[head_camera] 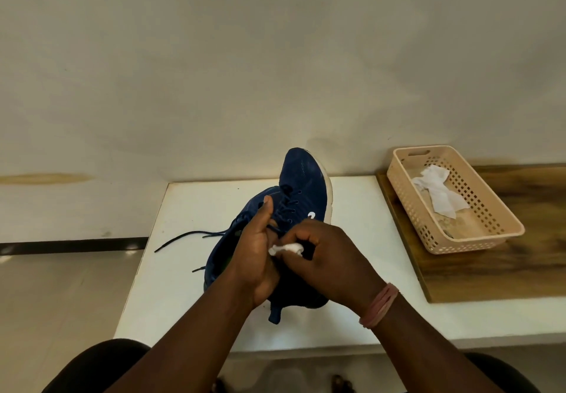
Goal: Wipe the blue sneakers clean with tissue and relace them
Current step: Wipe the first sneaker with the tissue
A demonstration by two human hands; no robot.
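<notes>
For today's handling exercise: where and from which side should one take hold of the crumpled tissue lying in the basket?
Pinch the crumpled tissue at its raised, bunched middle, coming straight down through the open top of the basket. The walls block any sideways approach, and its flat ends give little to hold.

A beige perforated plastic basket [490, 233] is sitting off to the right on a wooden board [490, 273], angled a bit. That board is lying right up against the right edge of a white table [183, 270], which is standing against a plain cream wall [214, 71]. A dark strip [70, 244] is running along the floor over on the left.
</notes>
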